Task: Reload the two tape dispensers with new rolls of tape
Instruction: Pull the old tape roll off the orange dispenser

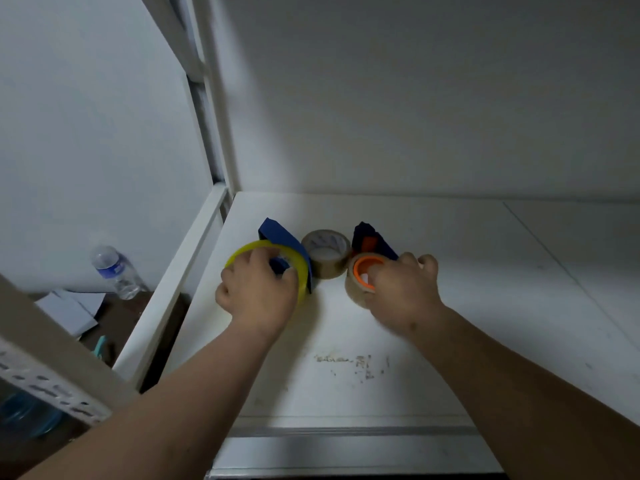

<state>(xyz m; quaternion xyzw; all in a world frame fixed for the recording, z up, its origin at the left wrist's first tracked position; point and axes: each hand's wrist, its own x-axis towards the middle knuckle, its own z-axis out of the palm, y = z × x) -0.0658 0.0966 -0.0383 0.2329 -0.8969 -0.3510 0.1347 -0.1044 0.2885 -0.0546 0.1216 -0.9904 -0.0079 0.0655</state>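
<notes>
Item 1. White tabletop [346,341], scuffed and marked near its front edge; carries all the task items toward its back left.

Item 2. Left hand [256,292], fingers curled over the rim of the yellow-edged clear tape roll [301,271], grasping it. The roll sits around the wheel of the left blue plastic tape dispenser [280,237]; whether it is fully seated cannot be told.

Item 3. Right hand [401,292], fingers wrapped about the brown tape roll on an orange plastic hub [360,278], grasping it, thumb side near the hub opening. This roll lies just in front of the right blue plastic tape dispenser with an orange part [369,239], touching or nearly so.

Item 4. Loose brown packing-tape roll [325,252], lying flat between the two dispensers, untouched by either hand.

Handling notes (judged): rolls are light, stiff cylinders with smooth, somewhat slippery outer faces; best taken by pinching across the rim or hooking fingers through the cardboard core. The free tape end is sticky and liable to fold on itself. Dispensers are light, hard plastic, likely to slide on the smooth surface; steady the body while pressing a roll on, and keep clear of the cutter teeth.

Item 5. Beyond the left edge, lower down: clear plastic water bottle [116,271], white papers [69,311].
</notes>
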